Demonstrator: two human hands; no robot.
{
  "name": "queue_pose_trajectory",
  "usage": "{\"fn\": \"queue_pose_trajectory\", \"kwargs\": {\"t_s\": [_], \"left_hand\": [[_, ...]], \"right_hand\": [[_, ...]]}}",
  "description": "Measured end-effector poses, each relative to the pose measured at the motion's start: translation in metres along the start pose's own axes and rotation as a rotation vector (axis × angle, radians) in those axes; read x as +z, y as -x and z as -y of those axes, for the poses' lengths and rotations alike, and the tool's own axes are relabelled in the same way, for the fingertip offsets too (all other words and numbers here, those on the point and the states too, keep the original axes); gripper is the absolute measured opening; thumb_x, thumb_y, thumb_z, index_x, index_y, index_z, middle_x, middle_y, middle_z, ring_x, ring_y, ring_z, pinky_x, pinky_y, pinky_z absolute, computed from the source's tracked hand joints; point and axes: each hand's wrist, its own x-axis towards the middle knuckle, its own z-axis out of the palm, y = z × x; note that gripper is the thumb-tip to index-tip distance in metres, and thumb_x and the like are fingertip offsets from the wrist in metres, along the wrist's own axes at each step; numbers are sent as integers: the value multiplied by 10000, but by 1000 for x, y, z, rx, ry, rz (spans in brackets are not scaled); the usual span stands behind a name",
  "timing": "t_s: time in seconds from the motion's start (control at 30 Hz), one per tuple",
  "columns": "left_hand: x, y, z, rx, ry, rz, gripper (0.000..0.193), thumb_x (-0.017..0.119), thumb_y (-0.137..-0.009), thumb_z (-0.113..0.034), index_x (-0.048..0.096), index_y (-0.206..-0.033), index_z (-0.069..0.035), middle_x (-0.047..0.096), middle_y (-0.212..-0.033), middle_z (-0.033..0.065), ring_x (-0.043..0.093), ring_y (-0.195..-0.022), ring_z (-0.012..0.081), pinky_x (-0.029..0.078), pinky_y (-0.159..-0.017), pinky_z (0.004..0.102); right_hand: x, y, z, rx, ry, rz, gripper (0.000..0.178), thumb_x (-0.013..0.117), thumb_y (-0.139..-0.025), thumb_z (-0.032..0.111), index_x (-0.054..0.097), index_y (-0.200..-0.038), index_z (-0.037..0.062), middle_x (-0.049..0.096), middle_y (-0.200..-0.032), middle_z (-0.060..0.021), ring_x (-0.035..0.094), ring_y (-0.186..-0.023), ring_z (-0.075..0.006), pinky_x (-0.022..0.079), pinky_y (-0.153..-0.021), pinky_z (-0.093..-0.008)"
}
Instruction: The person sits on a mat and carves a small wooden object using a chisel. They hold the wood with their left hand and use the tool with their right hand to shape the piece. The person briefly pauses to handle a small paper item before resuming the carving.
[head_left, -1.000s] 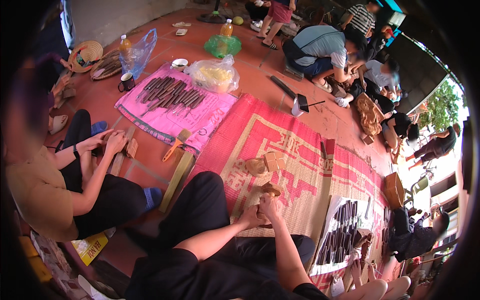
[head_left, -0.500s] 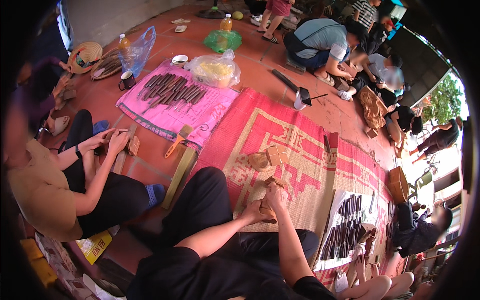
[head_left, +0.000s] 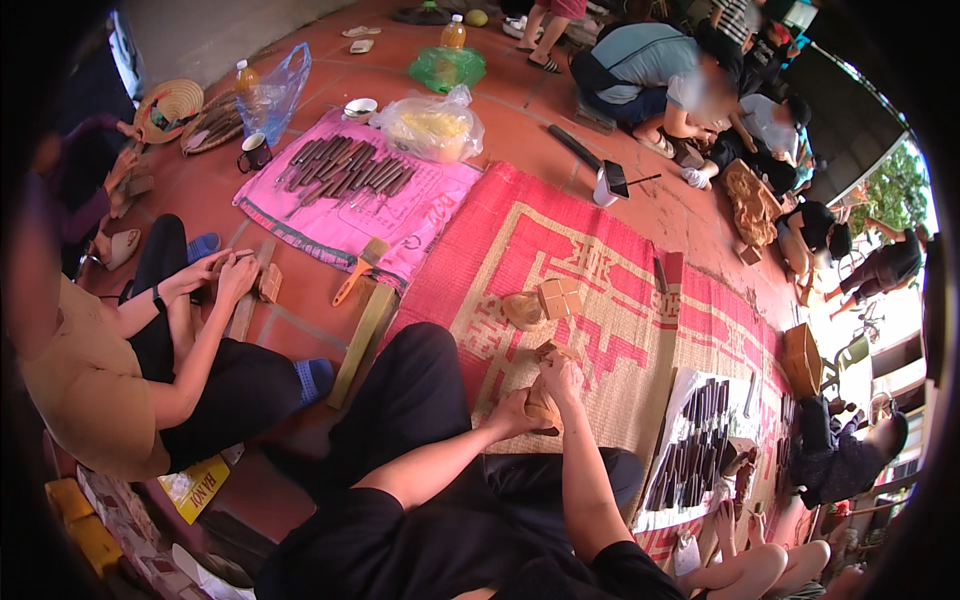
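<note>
Bracing is given by the left hand, which is curled around the wood, held low over the mat. Beside it, the right hand is apparently closed over the wood's farther part; whether anything else is gripped there cannot be told. For good work, the wood should be firmly seated, force applied lightly and evenly, and both wrists aligned. Farther right, tools are laid out in rows.

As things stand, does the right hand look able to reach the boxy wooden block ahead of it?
Probably yes: the boxy wooden block sits just ahead with nothing over it, though the right hand is busy gripping a wooden piece.
</note>
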Motion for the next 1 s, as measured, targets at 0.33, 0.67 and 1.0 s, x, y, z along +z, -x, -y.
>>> {"fn": "queue_pose_trajectory", "kwargs": {"t_s": [0.33, 0.67, 1.0], "left_hand": [[14, -15, 29, 45, 110, 26, 941, 752, -604, -550, 414, -1301, -15, 448, -1297, 202, 358, -1245, 376, 317, -1040, 420], [14, -23, 39, 49, 85, 86, 915, 754, -599, -539, 439, -1277, -11, 459, -1262, 201, 381, -1212, 377, 330, -1019, 423], [-5, -5, 3, 125, 193, -35, 652, 824, -582, -387, 597, -1046, 10, 648, -958, 176, 619, -935, 310, 479, -831, 395]], "right_hand": [[-13, 17, 20, 29, 16, 23, 196, 542, -833, 253, 621, -849, 74, 644, -731, -185, 647, -708, -353, 508, -641, -462], [-25, 43, 22, 73, -96, 144, 254, 532, -822, 280, 636, -1010, 143, 649, -830, -225, 635, -787, -390, 495, -724, -474], [-17, 25, 7, 83, -82, 71, 254, 498, -874, 273, 600, -999, 77, 653, -812, -207, 638, -768, -378, 495, -691, -478]]}}
